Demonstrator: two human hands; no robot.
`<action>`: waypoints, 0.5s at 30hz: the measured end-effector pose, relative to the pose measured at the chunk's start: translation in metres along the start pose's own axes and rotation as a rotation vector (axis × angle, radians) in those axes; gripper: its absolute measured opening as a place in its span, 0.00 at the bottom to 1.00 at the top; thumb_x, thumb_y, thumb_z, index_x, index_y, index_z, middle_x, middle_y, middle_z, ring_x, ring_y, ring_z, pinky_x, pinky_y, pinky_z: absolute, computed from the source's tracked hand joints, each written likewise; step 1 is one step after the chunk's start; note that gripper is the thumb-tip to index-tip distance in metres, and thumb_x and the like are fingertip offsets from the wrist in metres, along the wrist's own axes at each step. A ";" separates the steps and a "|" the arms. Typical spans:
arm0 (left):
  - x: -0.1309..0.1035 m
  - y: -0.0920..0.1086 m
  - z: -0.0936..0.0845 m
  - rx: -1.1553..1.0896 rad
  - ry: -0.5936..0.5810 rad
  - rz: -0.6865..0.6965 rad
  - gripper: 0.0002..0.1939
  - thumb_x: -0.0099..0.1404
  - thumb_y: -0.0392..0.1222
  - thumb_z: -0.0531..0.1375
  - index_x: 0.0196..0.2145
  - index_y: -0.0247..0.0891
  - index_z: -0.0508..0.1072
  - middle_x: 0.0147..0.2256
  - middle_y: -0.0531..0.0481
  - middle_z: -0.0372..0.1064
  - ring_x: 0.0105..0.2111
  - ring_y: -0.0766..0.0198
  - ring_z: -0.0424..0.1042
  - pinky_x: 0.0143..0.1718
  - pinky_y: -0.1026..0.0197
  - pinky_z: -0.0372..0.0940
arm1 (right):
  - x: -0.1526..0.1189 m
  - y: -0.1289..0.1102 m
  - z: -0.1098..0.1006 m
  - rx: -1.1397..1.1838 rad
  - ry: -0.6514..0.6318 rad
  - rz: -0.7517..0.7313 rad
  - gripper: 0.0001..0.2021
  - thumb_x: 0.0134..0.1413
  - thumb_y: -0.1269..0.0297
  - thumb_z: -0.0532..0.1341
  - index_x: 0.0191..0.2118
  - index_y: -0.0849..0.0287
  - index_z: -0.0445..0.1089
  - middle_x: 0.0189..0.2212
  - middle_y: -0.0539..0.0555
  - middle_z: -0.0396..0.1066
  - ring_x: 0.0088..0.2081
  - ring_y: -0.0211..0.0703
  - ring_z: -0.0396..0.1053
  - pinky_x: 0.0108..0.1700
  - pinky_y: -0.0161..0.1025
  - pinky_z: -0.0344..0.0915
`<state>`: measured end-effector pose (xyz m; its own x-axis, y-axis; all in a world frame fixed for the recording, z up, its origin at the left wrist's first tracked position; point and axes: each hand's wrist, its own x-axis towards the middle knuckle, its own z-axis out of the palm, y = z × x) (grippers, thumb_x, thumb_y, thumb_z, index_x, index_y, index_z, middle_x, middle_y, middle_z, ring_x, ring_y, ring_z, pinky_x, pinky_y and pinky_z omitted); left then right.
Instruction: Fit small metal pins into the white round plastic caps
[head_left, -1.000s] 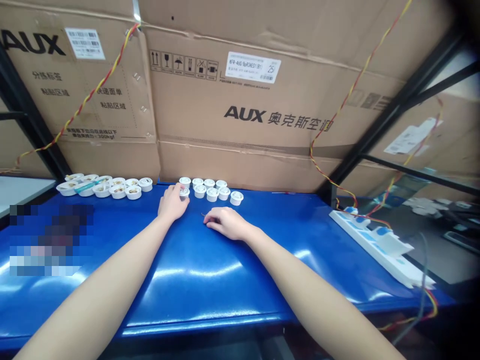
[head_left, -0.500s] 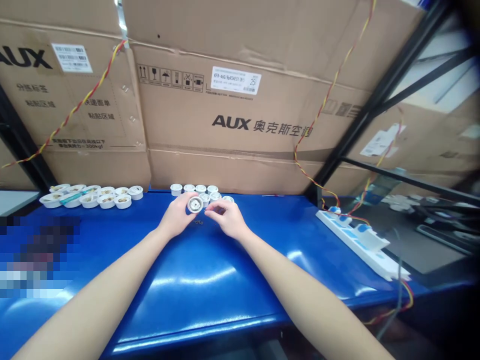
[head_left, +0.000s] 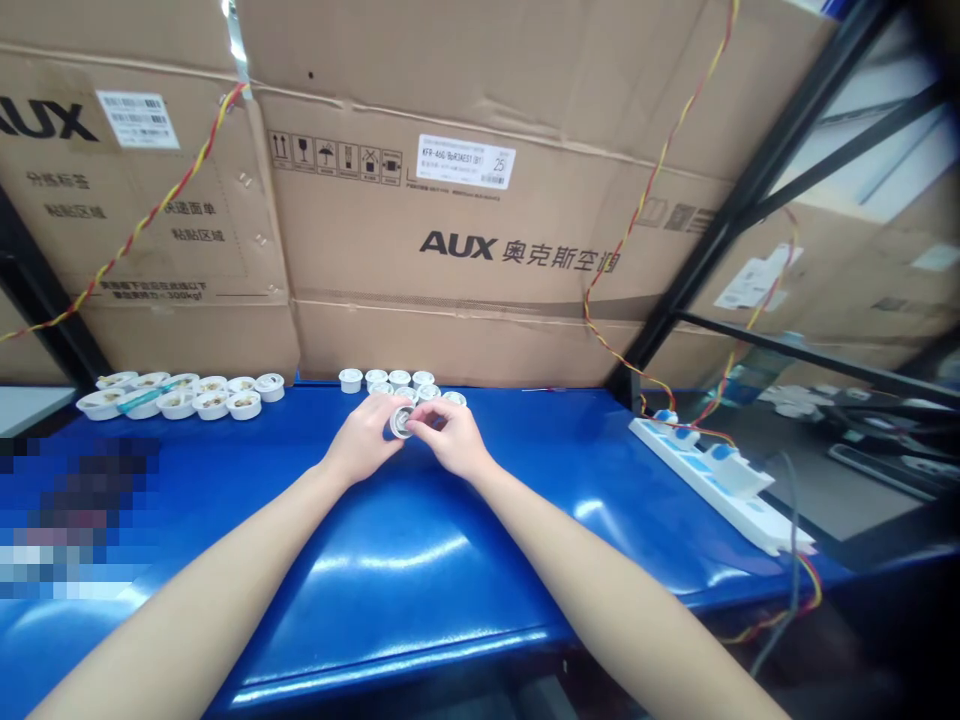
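Note:
My left hand (head_left: pixel 365 440) is closed around a small round white plastic part (head_left: pixel 399 422), whose grey hollow side tilts toward me. Thumb and forefinger of my right hand (head_left: pixel 450 438) are pinched together at the part's opening; whatever they hold is too small or hidden to make out. Just behind both hands stand several similar white round parts (head_left: pixel 350 380) in rows, some partly covered by my fingers.
At the back left sit several white cups (head_left: pixel 178 402) with small yellowish bits, a teal stick-like item (head_left: pixel 148 397) lying across them. A white power strip (head_left: pixel 720 490) with plugs lies on the blue table (head_left: pixel 390 600) at right. Large cartons (head_left: pixel 465 330) stand behind.
My right fingertips have moved left onto the opening of the white part. The part has shifted slightly right and down, turning toward the right hand. The view has moved slightly.

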<state>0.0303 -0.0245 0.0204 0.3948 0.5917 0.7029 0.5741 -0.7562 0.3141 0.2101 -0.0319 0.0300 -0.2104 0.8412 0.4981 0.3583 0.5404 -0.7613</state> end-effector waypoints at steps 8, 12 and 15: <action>-0.001 -0.002 0.002 0.010 -0.004 0.092 0.17 0.59 0.33 0.60 0.47 0.39 0.69 0.45 0.46 0.72 0.47 0.56 0.70 0.50 0.54 0.66 | 0.001 -0.001 -0.001 0.024 -0.026 0.058 0.07 0.45 0.61 0.67 0.27 0.59 0.73 0.26 0.50 0.72 0.28 0.38 0.66 0.34 0.36 0.64; -0.001 0.002 0.001 -0.016 -0.007 0.054 0.17 0.59 0.34 0.60 0.47 0.40 0.69 0.44 0.47 0.73 0.46 0.57 0.71 0.49 0.56 0.67 | 0.001 0.003 -0.001 0.017 -0.034 0.051 0.11 0.44 0.57 0.67 0.27 0.59 0.71 0.24 0.48 0.68 0.27 0.37 0.64 0.32 0.35 0.63; -0.001 0.004 0.001 -0.037 -0.007 -0.022 0.18 0.58 0.37 0.61 0.48 0.41 0.69 0.46 0.47 0.73 0.47 0.57 0.71 0.49 0.55 0.67 | -0.001 0.004 0.001 -0.040 -0.011 -0.023 0.15 0.42 0.56 0.69 0.34 0.58 0.69 0.29 0.49 0.69 0.29 0.38 0.64 0.32 0.36 0.63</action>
<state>0.0327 -0.0277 0.0209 0.3879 0.6101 0.6909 0.5560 -0.7527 0.3526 0.2110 -0.0302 0.0264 -0.2288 0.8287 0.5108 0.3896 0.5588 -0.7321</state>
